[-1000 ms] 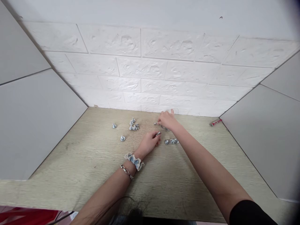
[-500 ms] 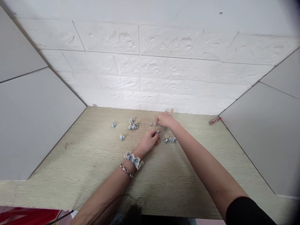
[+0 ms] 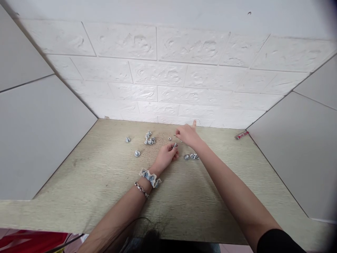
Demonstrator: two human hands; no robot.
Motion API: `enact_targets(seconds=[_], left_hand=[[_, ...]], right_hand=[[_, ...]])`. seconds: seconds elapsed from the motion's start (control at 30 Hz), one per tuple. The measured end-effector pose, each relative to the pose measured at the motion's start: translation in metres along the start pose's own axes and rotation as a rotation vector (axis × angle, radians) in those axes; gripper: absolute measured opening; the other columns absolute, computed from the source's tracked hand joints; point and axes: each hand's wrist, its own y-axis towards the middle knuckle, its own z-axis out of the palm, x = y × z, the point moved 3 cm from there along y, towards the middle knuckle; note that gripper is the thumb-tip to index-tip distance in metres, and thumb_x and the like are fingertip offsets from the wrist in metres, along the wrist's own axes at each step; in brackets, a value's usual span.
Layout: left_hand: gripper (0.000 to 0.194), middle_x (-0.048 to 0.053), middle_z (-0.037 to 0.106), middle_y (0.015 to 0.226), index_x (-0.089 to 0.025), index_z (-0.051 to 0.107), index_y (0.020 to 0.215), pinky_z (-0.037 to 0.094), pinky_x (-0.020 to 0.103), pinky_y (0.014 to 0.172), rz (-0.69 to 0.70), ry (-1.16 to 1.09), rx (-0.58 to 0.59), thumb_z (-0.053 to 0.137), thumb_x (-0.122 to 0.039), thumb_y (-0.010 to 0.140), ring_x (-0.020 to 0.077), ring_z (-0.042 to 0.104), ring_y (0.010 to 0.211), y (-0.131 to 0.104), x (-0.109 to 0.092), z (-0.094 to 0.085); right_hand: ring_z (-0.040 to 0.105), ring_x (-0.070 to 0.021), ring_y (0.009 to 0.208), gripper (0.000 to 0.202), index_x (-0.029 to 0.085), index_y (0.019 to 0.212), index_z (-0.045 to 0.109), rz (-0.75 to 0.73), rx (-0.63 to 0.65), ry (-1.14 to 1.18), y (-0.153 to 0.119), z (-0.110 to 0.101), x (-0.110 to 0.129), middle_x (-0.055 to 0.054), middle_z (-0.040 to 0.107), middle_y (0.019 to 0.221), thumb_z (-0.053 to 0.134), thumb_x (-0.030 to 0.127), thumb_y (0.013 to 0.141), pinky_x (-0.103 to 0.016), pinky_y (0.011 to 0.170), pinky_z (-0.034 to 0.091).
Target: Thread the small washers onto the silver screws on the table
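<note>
My left hand [image 3: 166, 156], with a scrunchie and a chain bracelet at its wrist, pinches a silver bolt [image 3: 174, 144] that points up and away. My right hand [image 3: 186, 135] is just beyond it, thumb and index finger closed on a thin metal washer [image 3: 175, 135] seen nearly edge-on. A small nut [image 3: 170, 138] lies on the table between the hands and the far wall. Under the right hand, a bit of metal [image 3: 181, 141] is mostly hidden. Bolts fitted with washers [image 3: 151, 141] form a cluster left of my hands.
Two separate bolt assemblies lie further left, one at the back [image 3: 127, 139] and one nearer [image 3: 137, 153]. More bolts [image 3: 193, 156] sit by my right forearm. A red-and-silver cylinder [image 3: 241, 135] rests near the right panel [image 3: 295, 151]. A white brick-pattern wall [image 3: 168, 95] bounds the wooden table [image 3: 110, 175].
My right hand has taken up the washer that lay flat on the table beside the nut. The bolt in my left hand has tipped more upright.
</note>
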Motion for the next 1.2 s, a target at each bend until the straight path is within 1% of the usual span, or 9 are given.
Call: enact_targets(seconds=[0.1, 0.23, 0.5, 0.67, 0.87, 0.97, 1.07, 1.13, 1.2], left_hand=[[0.013, 0.001, 0.057, 0.069, -0.011, 0.055, 0.081, 0.041, 0.018, 0.051, 0.014, -0.034, -0.003, 0.049, -0.023, 0.081, 0.0085, 0.053, 0.054, 0.0, -0.002, -0.001], [0.013, 0.001, 0.058, 0.073, -0.011, 0.06, 0.085, 0.041, 0.019, 0.059, 0.076, -0.07, 0.085, 0.055, -0.019, 0.076, 0.0091, 0.052, 0.061, -0.005, -0.01, 0.003], [0.019, 0.001, 0.059, 0.076, -0.014, 0.06, 0.08, 0.043, 0.021, 0.065, 0.055, -0.157, 0.098, 0.043, -0.013, 0.071, 0.0124, 0.053, 0.071, -0.01, -0.011, 0.004], [0.016, 0.001, 0.056, 0.072, -0.014, 0.055, 0.079, 0.043, 0.021, 0.061, 0.038, -0.306, 0.084, 0.042, -0.019, 0.071, 0.0116, 0.052, 0.067, -0.005, -0.001, 0.003], [0.026, 0.002, 0.057, 0.074, -0.013, 0.054, 0.075, 0.045, 0.024, 0.065, 0.088, -0.228, 0.018, 0.044, -0.037, 0.081, 0.0134, 0.053, 0.07, -0.006, -0.004, 0.002], [0.026, 0.003, 0.059, 0.08, -0.013, 0.059, 0.085, 0.046, 0.024, 0.068, 0.116, -0.143, 0.015, 0.044, -0.034, 0.082, 0.0129, 0.055, 0.072, -0.007, -0.006, 0.002], [0.029, 0.003, 0.061, 0.088, -0.016, 0.057, 0.106, 0.046, 0.022, 0.066, 0.135, -0.091, -0.001, 0.042, -0.026, 0.083, 0.0118, 0.056, 0.073, -0.007, -0.005, 0.003], [0.038, 0.002, 0.061, 0.083, -0.017, 0.048, 0.12, 0.047, 0.022, 0.066, 0.138, -0.072, -0.008, 0.04, -0.021, 0.083, 0.0113, 0.057, 0.07, -0.007, -0.003, 0.004], [0.042, 0.002, 0.061, 0.08, -0.017, 0.045, 0.123, 0.047, 0.023, 0.066, 0.16, -0.054, -0.001, 0.041, -0.018, 0.082, 0.0114, 0.057, 0.069, -0.007, -0.002, 0.005]], right_hand=[[0.055, -0.0192, 0.087, 0.015, 0.02, 0.07, 0.06, 0.011, -0.182, 0.167, -0.03, -0.007, -0.002, 0.0, 0.064, 0.079, 0.051, 0.021, 0.082, -0.061, 0.099, 0.001], [0.055, -0.0185, 0.087, 0.015, 0.021, 0.073, 0.059, -0.049, -0.337, 0.252, -0.066, 0.001, 0.0, -0.001, 0.064, 0.08, 0.05, 0.025, 0.084, -0.055, 0.102, 0.002], [0.055, -0.0146, 0.084, 0.012, 0.022, 0.074, 0.058, -0.184, -0.5, 0.161, -0.086, 0.013, 0.01, 0.002, 0.065, 0.08, 0.052, 0.022, 0.084, -0.048, 0.105, -0.004], [0.055, -0.0138, 0.085, 0.013, 0.021, 0.075, 0.058, -0.238, -0.518, 0.137, -0.088, 0.016, 0.012, 0.002, 0.065, 0.083, 0.05, 0.021, 0.085, -0.048, 0.105, -0.004], [0.056, -0.0129, 0.081, 0.015, 0.02, 0.075, 0.056, -0.225, -0.529, 0.187, -0.089, 0.016, 0.015, 0.002, 0.064, 0.08, 0.048, 0.024, 0.086, -0.046, 0.106, -0.002], [0.056, -0.0145, 0.083, 0.014, 0.021, 0.089, 0.058, -0.142, -0.491, 0.238, -0.089, 0.016, 0.015, 0.0, 0.065, 0.084, 0.045, 0.027, 0.088, -0.045, 0.106, 0.001], [0.055, -0.0173, 0.091, 0.02, 0.022, 0.101, 0.057, -0.078, -0.428, 0.237, -0.088, 0.017, 0.014, -0.004, 0.065, 0.094, 0.041, 0.027, 0.09, -0.046, 0.105, 0.002], [0.055, -0.0174, 0.092, 0.021, 0.023, 0.098, 0.059, -0.061, -0.394, 0.228, -0.088, 0.018, 0.013, -0.004, 0.065, 0.096, 0.04, 0.026, 0.09, -0.046, 0.105, 0.001], [0.055, -0.0164, 0.091, 0.02, 0.024, 0.092, 0.061, -0.056, -0.371, 0.235, -0.088, 0.018, 0.013, -0.002, 0.065, 0.094, 0.041, 0.025, 0.09, -0.045, 0.104, 0.0]])
